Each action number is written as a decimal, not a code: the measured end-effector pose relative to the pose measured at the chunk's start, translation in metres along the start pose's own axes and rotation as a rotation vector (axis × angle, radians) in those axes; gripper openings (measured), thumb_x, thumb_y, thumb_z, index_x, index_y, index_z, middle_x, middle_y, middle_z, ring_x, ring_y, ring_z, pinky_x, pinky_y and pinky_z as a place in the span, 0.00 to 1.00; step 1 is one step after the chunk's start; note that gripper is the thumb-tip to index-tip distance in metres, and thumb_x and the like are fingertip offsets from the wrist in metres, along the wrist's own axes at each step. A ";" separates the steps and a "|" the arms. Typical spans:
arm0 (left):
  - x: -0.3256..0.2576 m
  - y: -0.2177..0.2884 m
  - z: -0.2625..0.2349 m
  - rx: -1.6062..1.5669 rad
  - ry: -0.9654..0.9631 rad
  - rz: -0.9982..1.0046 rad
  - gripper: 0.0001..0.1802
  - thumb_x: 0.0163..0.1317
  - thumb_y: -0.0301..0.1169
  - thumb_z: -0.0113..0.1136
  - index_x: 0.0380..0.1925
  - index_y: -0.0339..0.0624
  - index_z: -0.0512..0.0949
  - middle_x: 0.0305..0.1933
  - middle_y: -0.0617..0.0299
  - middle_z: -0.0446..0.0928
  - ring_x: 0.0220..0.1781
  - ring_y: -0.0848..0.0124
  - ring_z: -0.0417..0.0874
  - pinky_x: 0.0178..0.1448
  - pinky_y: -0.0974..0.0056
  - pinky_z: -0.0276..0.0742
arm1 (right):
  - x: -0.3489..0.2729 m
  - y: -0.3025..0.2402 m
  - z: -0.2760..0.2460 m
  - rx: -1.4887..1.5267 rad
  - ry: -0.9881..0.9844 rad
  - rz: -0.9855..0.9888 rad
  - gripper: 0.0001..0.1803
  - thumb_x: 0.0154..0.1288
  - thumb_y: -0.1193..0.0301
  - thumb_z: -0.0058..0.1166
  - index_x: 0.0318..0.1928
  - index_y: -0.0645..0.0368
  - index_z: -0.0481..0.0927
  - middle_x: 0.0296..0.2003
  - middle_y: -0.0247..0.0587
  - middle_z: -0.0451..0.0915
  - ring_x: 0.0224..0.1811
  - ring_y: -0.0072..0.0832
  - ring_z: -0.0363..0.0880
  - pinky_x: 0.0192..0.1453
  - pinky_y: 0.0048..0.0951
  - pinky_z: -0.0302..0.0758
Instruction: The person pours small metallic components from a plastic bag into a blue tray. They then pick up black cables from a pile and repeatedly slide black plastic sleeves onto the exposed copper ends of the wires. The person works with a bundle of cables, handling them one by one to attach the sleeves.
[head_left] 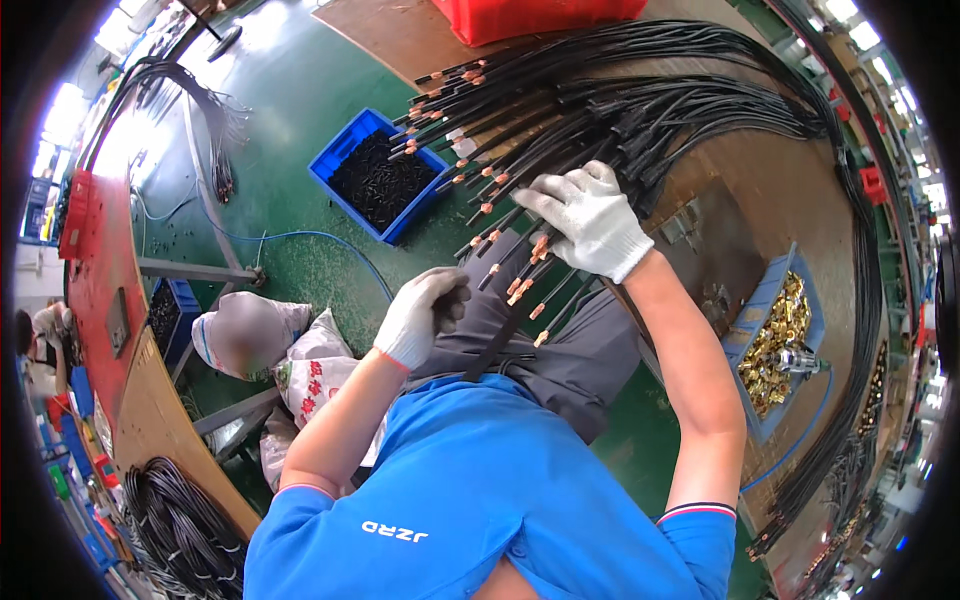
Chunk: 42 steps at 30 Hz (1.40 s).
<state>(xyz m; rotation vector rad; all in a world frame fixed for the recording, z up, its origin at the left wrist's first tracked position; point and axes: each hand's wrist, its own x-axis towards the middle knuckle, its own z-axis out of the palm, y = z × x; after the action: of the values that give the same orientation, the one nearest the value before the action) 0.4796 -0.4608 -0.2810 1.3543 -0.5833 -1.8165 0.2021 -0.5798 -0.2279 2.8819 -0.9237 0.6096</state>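
My right hand, in a white knit glove, is curled over several black cables at the table's near edge. Their stripped ends show bare copper strands, which hang out over my lap. My left hand, gloved too with darkened fingertips, is held apart to the left of these ends. Its fingers are bent inward, and whatever they may hold is hidden. More black cables lie in a thick bundle across the table behind my right hand, copper ends pointing left.
A blue bin of small black parts sits beyond my left hand. At right, a blue tray holds brass-coloured terminals, with a metal tool on it. A red bin stands at the back. Sacks lie left, beside another table.
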 end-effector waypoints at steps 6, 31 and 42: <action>0.023 -0.011 0.031 0.029 0.027 0.037 0.26 0.81 0.56 0.51 0.49 0.44 0.84 0.28 0.71 0.72 0.23 0.81 0.68 0.27 0.71 0.61 | 0.010 0.005 -0.001 -0.027 -0.115 -0.047 0.38 0.41 0.60 0.77 0.60 0.39 0.84 0.55 0.29 0.82 0.54 0.31 0.81 0.67 0.44 0.67; 0.008 -0.019 0.026 0.017 -0.189 -0.045 0.19 0.78 0.50 0.58 0.43 0.46 0.81 0.29 0.73 0.76 0.21 0.84 0.69 0.23 0.75 0.59 | 0.012 0.011 0.007 -0.011 -0.110 -0.076 0.27 0.42 0.64 0.75 0.49 0.41 0.89 0.46 0.28 0.84 0.51 0.32 0.81 0.63 0.42 0.71; 0.018 -0.018 -0.054 0.221 0.098 -0.054 0.24 0.75 0.54 0.59 0.38 0.43 0.82 0.20 0.68 0.73 0.16 0.75 0.69 0.21 0.68 0.60 | 0.015 0.009 0.006 -0.014 -0.139 -0.060 0.26 0.43 0.63 0.75 0.48 0.43 0.89 0.46 0.29 0.84 0.51 0.32 0.81 0.63 0.42 0.71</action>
<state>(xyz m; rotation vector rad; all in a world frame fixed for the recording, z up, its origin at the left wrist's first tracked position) 0.5231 -0.4597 -0.3222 1.6116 -0.7177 -1.7565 0.2104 -0.5961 -0.2285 2.9584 -0.8486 0.4014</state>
